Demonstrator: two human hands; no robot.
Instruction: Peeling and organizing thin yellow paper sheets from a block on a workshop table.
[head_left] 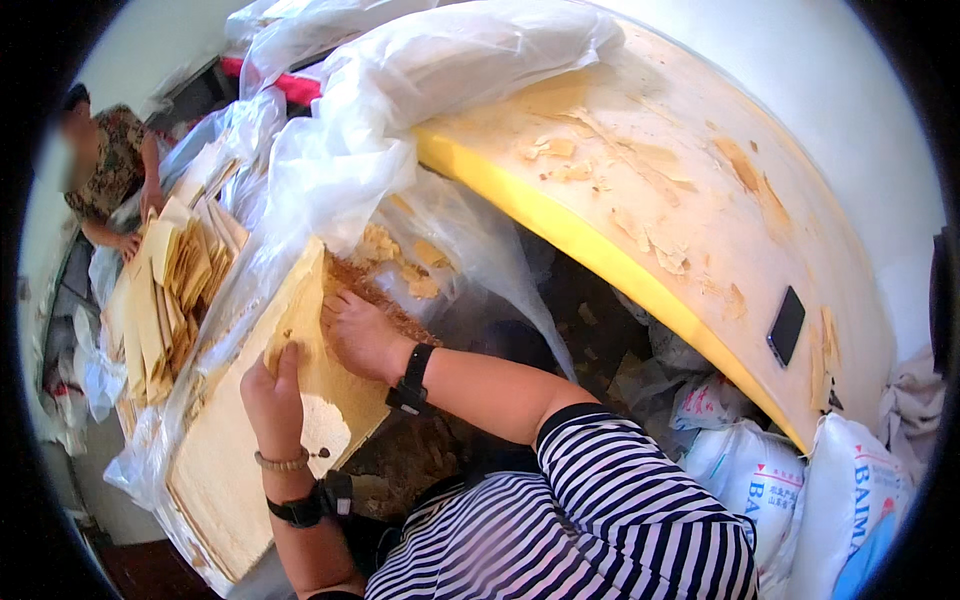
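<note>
A stack of thin, tan-yellow sheets (pixel 222 445) lies in front of me, its top sheet pale with a white patch and small dark crumbs near my hands. My left hand (pixel 272 400) is closed, thumb and fingers pinching a yellow fold of a thin sheet. Close by on the right, my right hand (pixel 362 335) rests with curled fingers at the sheet's raised edge, beside brown shreds (pixel 385 300). What those fingers grip is hidden. Broken yellow flakes (pixel 405 262) lie just beyond the shreds.
Clear plastic sheeting (pixel 345 150) drapes over the far side. A curved pale table (pixel 640 120) with a yellow edge holds scraps and a phone (pixel 787 325). White printed sacks (pixel 745 490) stand at lower right. At far left, a person (pixel 115 165) handles folded sheets (pixel 165 295).
</note>
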